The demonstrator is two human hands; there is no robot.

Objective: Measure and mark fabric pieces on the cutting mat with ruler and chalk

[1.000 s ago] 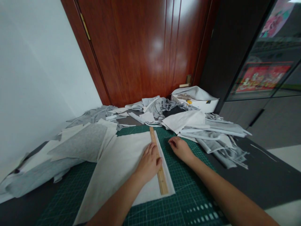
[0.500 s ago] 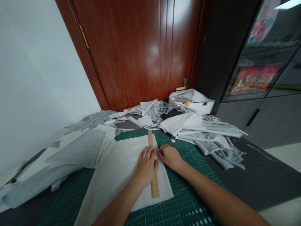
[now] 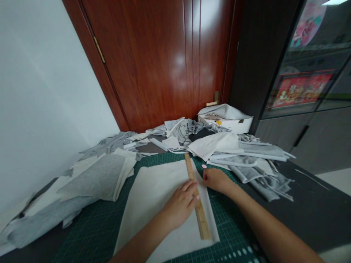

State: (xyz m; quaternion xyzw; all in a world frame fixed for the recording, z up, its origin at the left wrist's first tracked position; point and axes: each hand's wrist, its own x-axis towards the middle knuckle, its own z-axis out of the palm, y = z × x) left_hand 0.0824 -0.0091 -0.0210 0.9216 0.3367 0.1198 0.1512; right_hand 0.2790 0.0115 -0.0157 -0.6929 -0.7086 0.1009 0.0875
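Taking the cloth's middle as the clock's centre, I see the reddish wooden door (image 3: 148, 65) shut at twelve, with a dark glass-fronted cabinet (image 3: 312, 131) out at two. The dark table (image 3: 309, 212) carries a green cutting mat (image 3: 87, 223) marked with a grid. A heap of grey and cream fabric (image 3: 93, 179) sprawls at ten; another, the right-hand fabric pile (image 3: 257, 157), lies at two. The white cloth (image 3: 153, 204) is spread over the mat between them, its near end reaching toward six. A white box (image 3: 238, 126) sits beyond, between one and two, grey fabric over its top. The wooden ruler (image 3: 202, 219) lies on the cloth near the three o'clock edge, slanting from about one down to four. The left hand (image 3: 182, 202) lies flat, its fingers close together and resting across the ruler. The right hand (image 3: 215, 179), at two beside the cloth's edge, is curled inward; I can't tell whether it pinches anything. Just beyond it rests a small pink disc (image 3: 204, 166).
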